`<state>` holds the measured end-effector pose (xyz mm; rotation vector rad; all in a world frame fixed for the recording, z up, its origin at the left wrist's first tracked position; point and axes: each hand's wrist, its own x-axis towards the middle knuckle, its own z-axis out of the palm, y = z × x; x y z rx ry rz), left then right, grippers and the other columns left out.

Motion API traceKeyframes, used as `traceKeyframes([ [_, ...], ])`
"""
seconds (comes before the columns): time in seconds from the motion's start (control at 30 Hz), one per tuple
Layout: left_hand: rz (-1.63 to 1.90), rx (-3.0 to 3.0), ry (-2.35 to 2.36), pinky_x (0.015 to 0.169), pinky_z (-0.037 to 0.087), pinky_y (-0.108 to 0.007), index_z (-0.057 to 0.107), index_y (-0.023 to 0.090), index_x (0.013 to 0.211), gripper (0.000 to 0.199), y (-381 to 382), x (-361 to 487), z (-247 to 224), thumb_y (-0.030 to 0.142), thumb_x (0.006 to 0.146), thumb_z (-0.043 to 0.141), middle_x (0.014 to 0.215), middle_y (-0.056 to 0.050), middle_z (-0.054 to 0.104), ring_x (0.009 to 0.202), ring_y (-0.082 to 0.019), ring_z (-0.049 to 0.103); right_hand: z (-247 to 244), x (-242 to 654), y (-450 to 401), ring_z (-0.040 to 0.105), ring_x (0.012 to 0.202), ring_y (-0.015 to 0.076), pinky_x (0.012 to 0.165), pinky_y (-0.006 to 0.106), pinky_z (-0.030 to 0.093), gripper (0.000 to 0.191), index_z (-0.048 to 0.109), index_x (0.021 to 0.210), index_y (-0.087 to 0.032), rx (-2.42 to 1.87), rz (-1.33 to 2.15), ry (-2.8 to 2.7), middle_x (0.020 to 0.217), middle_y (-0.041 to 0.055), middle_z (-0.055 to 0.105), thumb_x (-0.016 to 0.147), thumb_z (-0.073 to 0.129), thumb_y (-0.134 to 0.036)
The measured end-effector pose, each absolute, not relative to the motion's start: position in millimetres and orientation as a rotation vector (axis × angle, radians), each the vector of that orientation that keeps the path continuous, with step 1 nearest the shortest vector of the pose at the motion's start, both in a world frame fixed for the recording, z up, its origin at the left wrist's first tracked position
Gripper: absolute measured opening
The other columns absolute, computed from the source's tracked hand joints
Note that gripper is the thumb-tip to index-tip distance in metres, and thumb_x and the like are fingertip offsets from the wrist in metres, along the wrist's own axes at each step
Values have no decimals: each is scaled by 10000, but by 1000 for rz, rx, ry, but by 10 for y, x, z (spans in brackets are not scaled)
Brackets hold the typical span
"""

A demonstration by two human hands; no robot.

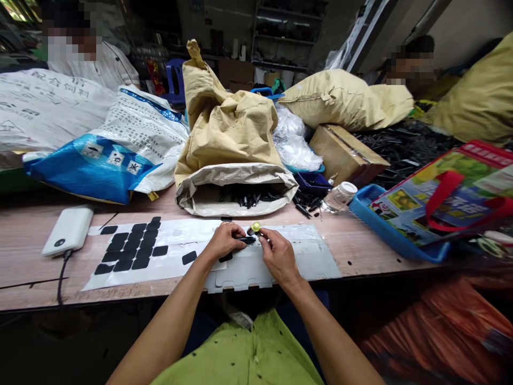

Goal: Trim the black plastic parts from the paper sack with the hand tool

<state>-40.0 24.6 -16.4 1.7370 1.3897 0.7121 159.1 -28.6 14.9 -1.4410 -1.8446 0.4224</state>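
My left hand (225,239) is closed, its thumb and fingers pinching a slim black pen-shaped piece (245,240) that points right. Just across from it, my right hand (279,255) is closed, fingertips at a small round piece with a yellow top (255,227). Its lower part is mostly hidden, so its kind is unclear. Both hands are over a pale grey board (276,270). Left of them, a white sheet (164,275) carries rows of black rounded-square patches (135,246), with a loose patch (189,258) near my left wrist.
Ahead, a tan sack (236,128) lies with its mouth towards me, black pieces inside. A clear jar (340,197) and blue tray (360,206) stand right. A white power bank (68,230) with a cable lies left, near a blue-white sack (108,155). Two people sit across.
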Motion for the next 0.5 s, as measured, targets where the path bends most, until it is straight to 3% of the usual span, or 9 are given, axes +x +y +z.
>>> traceKeyframes([
  [0.3,656,1724,1402,676,429,-256,746,186,774,204,315,-393,-190,261,592,799,729,24,645,710,-152,564,232,1411,-364,648,999,204,906,298,488,286,673,1205,-221,-1444,326,-2004,1038,75,714,1002,472,-213],
  [0.5,682,1690,1377,664,429,-250,770,181,815,244,309,-392,-189,229,577,798,755,15,653,710,-149,579,223,1477,-355,648,983,192,888,276,472,276,678,1188,-223,-1522,275,-1984,1028,59,713,992,485,-194],
])
